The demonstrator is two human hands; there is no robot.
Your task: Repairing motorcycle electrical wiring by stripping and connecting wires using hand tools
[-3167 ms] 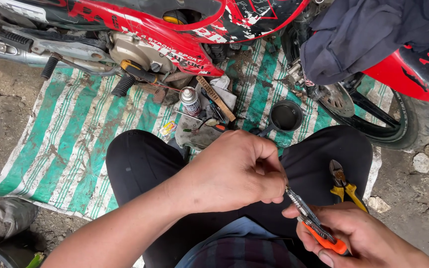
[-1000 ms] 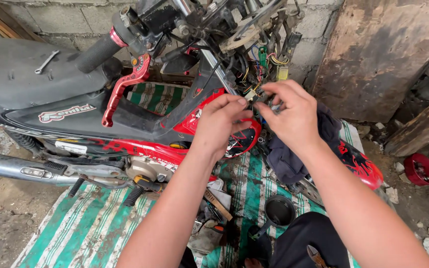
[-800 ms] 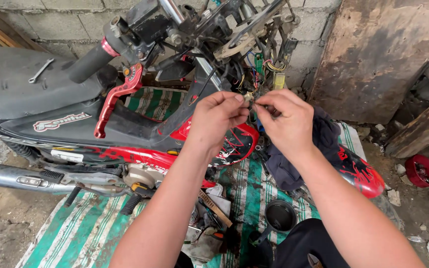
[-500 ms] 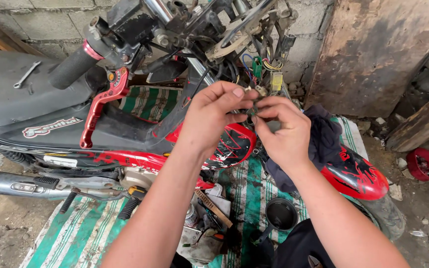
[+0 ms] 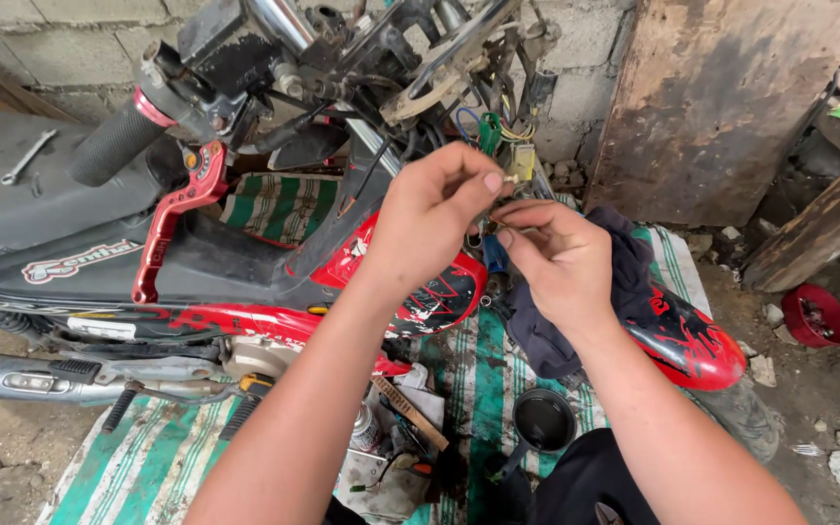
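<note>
Wiring [image 5: 498, 131] | pinched by both hands [image 5: 498, 228] | brake lever [image 5: 172, 219] left, dark cloth [image 5: 624, 282] beneath

The red motorcycle fender [image 5: 702, 345] at lower right was glossy painted plastic, scuffed with stickers. The chrome handlebar tube [image 5: 279, 19] at the top shone as polished metal, while the black rubber grip [image 5: 114, 146] at upper left looked matt and ribbed. The red brake lever [image 5: 172, 209] had a satin anodised metal sheen. The green-and-white striped woven mat [image 5: 483, 365] looked coarse and dusty. The dark cloth rag [image 5: 624, 267] was soft and matt. The rusty metal sheet [image 5: 712, 97] at upper right was rough.
</note>
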